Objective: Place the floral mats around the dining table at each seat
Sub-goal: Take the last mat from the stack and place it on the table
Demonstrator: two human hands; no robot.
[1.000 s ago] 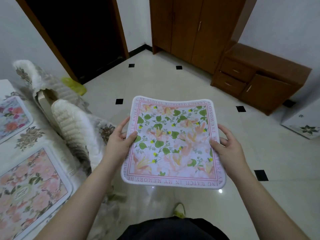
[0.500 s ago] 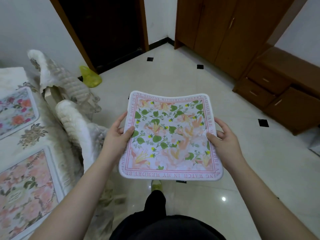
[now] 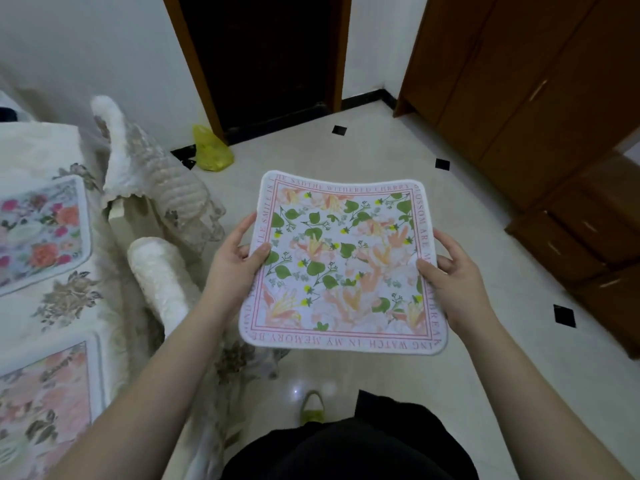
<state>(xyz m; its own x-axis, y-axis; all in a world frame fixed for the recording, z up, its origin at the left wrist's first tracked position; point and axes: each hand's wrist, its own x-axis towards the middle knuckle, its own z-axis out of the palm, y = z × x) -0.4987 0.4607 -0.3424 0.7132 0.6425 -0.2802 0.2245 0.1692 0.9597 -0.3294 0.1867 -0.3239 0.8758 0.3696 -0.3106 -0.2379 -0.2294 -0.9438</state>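
Left hand (image 3: 232,268) pinches left edge of floral mat (image 3: 343,265), thumb on top. Right hand (image 3: 452,275) pinches right edge likewise. Mat held flat in the air over floor (image 3: 346,147), right of tabletop (image 3: 31,306). Two mats (image 3: 38,230) (image 3: 45,393) lie at tabletop's right edge.

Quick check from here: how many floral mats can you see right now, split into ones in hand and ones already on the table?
Mats held in the hands: 1, the leaf-print mat, gripped by the left hand and right hand.
Mats on the dining table: 2, the far mat and the near mat; both are cut off by the frame edge.
Total: 3
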